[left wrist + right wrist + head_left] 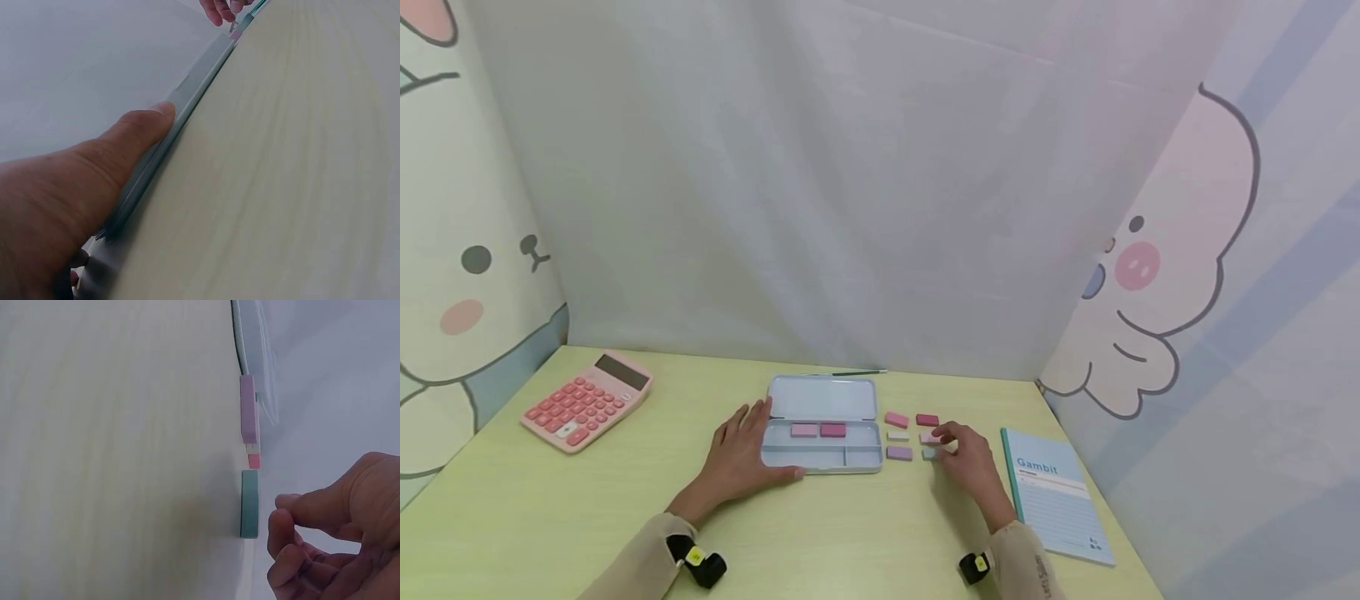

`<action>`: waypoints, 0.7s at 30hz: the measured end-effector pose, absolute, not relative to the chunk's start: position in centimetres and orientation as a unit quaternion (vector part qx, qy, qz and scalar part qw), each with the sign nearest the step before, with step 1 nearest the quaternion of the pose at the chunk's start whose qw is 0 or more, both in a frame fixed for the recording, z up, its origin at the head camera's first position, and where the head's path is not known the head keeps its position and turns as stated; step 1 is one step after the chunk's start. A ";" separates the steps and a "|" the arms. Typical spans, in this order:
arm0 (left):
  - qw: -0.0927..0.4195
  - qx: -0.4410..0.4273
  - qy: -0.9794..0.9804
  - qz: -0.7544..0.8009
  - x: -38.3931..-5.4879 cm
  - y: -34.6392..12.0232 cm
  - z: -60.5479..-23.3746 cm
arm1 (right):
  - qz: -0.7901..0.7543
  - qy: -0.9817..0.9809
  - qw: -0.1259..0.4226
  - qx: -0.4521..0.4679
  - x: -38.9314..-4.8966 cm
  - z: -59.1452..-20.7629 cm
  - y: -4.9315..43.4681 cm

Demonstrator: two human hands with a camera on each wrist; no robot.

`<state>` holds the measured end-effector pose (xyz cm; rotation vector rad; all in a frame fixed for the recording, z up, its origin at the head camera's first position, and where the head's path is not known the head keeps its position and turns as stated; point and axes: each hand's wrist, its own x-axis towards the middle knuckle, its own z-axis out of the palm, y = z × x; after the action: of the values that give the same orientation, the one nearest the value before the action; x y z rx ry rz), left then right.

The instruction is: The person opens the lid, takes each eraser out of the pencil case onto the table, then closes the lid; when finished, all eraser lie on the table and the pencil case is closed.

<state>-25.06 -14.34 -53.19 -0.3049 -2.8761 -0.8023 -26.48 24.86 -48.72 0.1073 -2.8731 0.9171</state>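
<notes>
A pale blue hinged case [808,457] lies with its lid back, a pink block [803,431] and a magenta block [832,430] in its upper compartment. My left hand [741,454] rests against the case's left side, its thumb [147,125] along the front edge. To the right lie small rectangular blocks in two columns: pink [897,419], magenta [927,420], whitish [897,435], light pink [929,437], purple [898,452] and teal [249,504]. Over the light pink and teal blocks hovers my right hand [966,462], fingers loosely bent, thumb near the index finger; no held block shows.
A pink calculator [587,400] stands at the left of the table. At the right lies a light blue notebook [1060,496]. Behind the case is a thin dark stick [857,373], near the hanging cloth [805,208] along the back.
</notes>
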 end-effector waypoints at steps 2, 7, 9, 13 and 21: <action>0.071 -0.100 -0.955 -0.270 -25.0 -14.4 -53.2 | 0.306 -0.949 0.069 0.042 -26.6 -48.5 24.3; 0.073 -0.103 -0.953 -0.277 -25.0 -14.3 -53.3 | 0.319 -0.942 0.080 0.061 -27.2 -48.5 22.4; 0.076 -0.105 -0.953 -0.274 -25.1 -14.3 -53.3 | 0.326 -0.939 0.081 0.070 -27.4 -48.4 21.6; 0.077 -0.104 -0.953 -0.274 -25.1 -14.4 -53.3 | 0.337 -0.934 0.076 0.085 -27.8 -48.0 19.7; 0.076 -0.105 -0.953 -0.274 -25.0 -14.4 -53.3 | 0.351 -0.927 0.078 0.108 -28.8 -47.2 16.4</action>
<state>-25.04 -14.40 -53.26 -0.3148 -2.8577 -0.8202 -28.83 16.44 -47.16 0.3234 -2.7748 1.0524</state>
